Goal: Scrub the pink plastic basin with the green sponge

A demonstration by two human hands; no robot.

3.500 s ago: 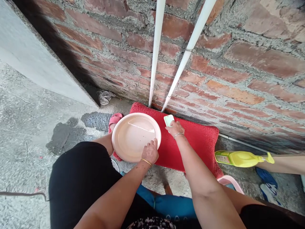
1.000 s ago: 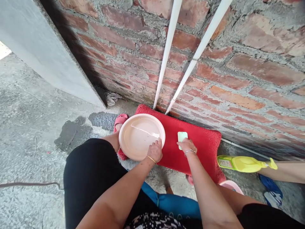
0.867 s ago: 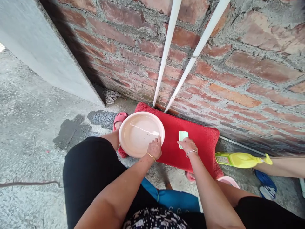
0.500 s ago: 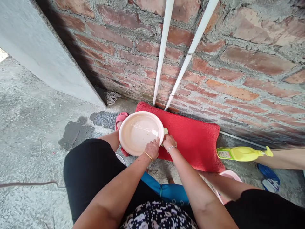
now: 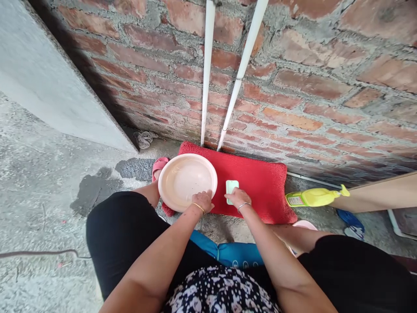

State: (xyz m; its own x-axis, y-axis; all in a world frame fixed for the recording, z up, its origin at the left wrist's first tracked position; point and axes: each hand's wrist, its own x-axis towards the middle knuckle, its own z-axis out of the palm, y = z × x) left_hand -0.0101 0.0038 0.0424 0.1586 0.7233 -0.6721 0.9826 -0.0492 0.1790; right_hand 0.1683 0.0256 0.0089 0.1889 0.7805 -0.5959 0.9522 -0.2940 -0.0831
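A pale pink basin [image 5: 176, 171] with a shallow layer of clear water stands at the left end of a red textured mat [image 5: 260, 191]. My left hand [image 5: 202, 201] is closed over the basin's near right rim, fingers on the inner side. Just right of the basin, my right hand [image 5: 239, 198] grips the near end of a small pale green rectangular object [image 5: 232, 186], thumb at its left edge. That object lies on or just above the mat; I cannot tell which, nor its exact kind.
A yellow pump bottle [image 5: 314, 198] lies at the mat's right end. Behind rise a brick wall [image 5: 150, 65] and two white pipes [image 5: 207, 78]. A grey slab [image 5: 65, 78] leans at left. A pink slipper [image 5: 159, 166] is beside the basin, a blue one [image 5: 350, 221] at right.
My right hand has moved right, away from the basin's side, bringing the pale green object over the mat into fuller view. My left hand stays on the rim. The view has shifted slightly right.
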